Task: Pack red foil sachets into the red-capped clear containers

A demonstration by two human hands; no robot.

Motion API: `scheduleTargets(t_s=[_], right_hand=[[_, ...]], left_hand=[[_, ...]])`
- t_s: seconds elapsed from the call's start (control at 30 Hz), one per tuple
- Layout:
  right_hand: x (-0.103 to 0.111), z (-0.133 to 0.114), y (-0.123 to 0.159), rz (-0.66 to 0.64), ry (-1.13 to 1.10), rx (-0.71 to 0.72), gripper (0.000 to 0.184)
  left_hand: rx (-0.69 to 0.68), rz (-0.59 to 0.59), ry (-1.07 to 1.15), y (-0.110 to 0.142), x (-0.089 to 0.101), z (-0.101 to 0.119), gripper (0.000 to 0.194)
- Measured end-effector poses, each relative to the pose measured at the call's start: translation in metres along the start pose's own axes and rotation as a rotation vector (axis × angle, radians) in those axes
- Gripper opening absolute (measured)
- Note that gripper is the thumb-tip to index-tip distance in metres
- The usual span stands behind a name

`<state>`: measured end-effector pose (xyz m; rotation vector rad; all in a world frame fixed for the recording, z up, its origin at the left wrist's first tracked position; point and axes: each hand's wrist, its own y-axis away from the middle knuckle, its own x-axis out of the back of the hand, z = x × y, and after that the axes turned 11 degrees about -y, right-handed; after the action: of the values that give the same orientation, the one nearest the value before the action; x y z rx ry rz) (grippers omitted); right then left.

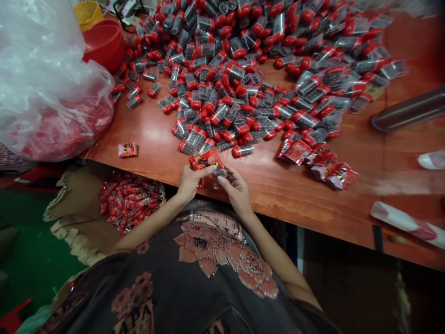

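Observation:
My left hand (190, 180) is closed at the table's front edge, with its thumb pressed on a small red printed packet (210, 157). More folded red wrapper (194, 162) is tucked in the same hand. From the other side, my right hand (239, 189) pinches the lower end of that packet, where something dark and clear shows. Whether this is a separate capsule or the packet's contents I cannot tell. Just beyond my fingers lie clear capsules with red caps (243, 151), filled with dark beads.
A big heap of these capsules covers the table's (153, 144) far side. Red packets (299, 152) lie at right, and a single packet (127, 150) at left. Below left, a carton (76, 204) holds many packets. A plastic bag (52, 93), red bowl (104, 44) and tube (410, 109) flank the heap.

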<state>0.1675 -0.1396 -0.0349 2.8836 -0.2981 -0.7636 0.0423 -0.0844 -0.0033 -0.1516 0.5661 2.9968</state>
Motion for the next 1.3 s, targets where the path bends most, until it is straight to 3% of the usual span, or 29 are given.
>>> scheduleTargets(t_s=[0.1,0.23,0.33,0.43,0.6,0.83,1.03,1.13,1.2,1.3], right_hand=[[0.008,-0.003,-0.003,0.054,0.023,-0.02,0.033],[0.021,-0.004,-0.008,0.159,0.039,-0.03,0.027],[0.025,-0.003,-0.008,0.144,0.053,-0.07,0.026],[0.023,0.0,-0.006,0.106,0.101,-0.06,0.026],[0.017,0.001,-0.004,0.094,0.149,-0.025,0.042],[0.019,0.003,-0.006,0.157,0.14,-0.051,0.028],[0.066,-0.01,-0.004,0.273,0.512,0.1,0.023],[0.064,-0.023,0.0,0.331,0.72,0.248,0.029],[0.044,-0.029,0.001,0.236,0.718,0.293,0.024],[0.007,-0.024,-0.005,-0.121,0.565,0.157,0.022]], left_hand=[[0.066,-0.021,-0.001,-0.005,0.004,-0.002,0.029],[0.212,-0.073,0.084,-0.011,0.013,-0.008,0.038],[0.263,-0.121,0.096,-0.015,0.014,-0.012,0.035],[0.259,-0.123,0.045,-0.014,0.008,-0.016,0.029],[0.201,-0.12,0.009,-0.006,-0.001,-0.019,0.025],[0.242,-0.087,0.022,-0.006,0.001,-0.019,0.026],[0.277,-0.063,0.204,-0.015,0.024,-0.006,0.031],[0.315,-0.069,0.277,-0.016,0.029,-0.002,0.027],[0.343,-0.065,0.296,-0.015,0.024,-0.002,0.025],[0.37,-0.095,0.294,-0.011,0.013,-0.004,0.027]])
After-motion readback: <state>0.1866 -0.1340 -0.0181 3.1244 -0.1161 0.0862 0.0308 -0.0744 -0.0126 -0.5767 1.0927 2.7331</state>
